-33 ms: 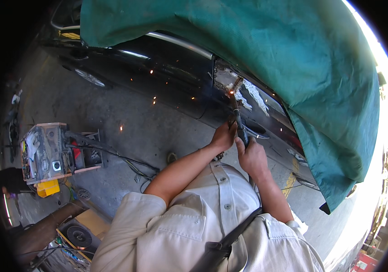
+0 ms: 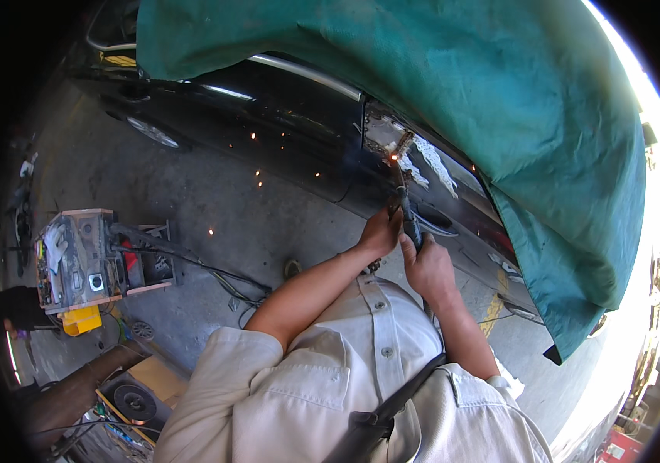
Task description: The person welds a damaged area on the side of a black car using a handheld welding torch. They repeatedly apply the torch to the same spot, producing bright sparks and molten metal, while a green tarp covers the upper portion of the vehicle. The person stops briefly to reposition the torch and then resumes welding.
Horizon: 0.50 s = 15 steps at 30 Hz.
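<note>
With both hands I hold a welding torch point(image 2: 410, 222) in front of my chest, its metal neck pointing away from me. My left hand point(image 2: 381, 233) is closed at the front of the dark handle. Behind it, my right hand point(image 2: 432, 270) wraps the rear of the handle, thumb along the top. A small orange glow shows at the torch tip, against a bare, scraped metal patch point(image 2: 381, 133) on the black car point(image 2: 268, 139). Whitish ragged material point(image 2: 434, 163) lies beside the patch. Loose sparks hang in the air left of the tip.
A green cover point(image 2: 453, 85) drapes over the car and hangs down on the right. On the left stands a cart point(image 2: 83, 258) with a yellow bin point(image 2: 81, 319); dark cables point(image 2: 214, 272) run from it towards me. A box holding a black disc point(image 2: 135, 403) is at lower left.
Only the flying sparks have shifted place. Both hands, the torch and the car look the same.
</note>
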Available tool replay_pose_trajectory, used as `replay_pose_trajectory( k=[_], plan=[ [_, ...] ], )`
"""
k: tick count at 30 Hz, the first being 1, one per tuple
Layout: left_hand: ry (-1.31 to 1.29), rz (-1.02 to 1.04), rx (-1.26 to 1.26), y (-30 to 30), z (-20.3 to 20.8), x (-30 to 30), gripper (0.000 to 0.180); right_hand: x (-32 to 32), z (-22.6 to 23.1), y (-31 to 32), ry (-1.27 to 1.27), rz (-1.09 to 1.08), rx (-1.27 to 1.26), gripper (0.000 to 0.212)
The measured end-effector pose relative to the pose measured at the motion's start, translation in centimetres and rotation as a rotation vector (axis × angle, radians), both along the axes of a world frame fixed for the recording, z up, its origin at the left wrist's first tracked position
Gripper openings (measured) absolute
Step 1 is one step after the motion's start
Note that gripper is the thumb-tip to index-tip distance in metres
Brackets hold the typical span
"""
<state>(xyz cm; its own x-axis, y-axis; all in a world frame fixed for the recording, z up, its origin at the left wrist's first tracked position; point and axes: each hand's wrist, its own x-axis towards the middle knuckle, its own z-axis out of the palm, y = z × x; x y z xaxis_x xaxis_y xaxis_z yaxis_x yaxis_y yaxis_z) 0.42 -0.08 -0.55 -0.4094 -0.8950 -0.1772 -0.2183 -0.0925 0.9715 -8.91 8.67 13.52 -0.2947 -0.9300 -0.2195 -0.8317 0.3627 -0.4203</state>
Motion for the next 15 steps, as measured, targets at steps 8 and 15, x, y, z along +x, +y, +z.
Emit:
replay_pose_trajectory(
  k=[8,15],
  plan=[
    [0.042,0.011,0.043,-0.3,-1.1,-0.5,0.053,0.5,0.3,-0.3,-0.010,-0.022,0.037,0.063],
    [0.004,0.012,0.041,-0.3,-1.6,-0.6,0.051,0.3,0.1,-0.3,-0.004,-0.011,0.020,0.065]
  ],
)
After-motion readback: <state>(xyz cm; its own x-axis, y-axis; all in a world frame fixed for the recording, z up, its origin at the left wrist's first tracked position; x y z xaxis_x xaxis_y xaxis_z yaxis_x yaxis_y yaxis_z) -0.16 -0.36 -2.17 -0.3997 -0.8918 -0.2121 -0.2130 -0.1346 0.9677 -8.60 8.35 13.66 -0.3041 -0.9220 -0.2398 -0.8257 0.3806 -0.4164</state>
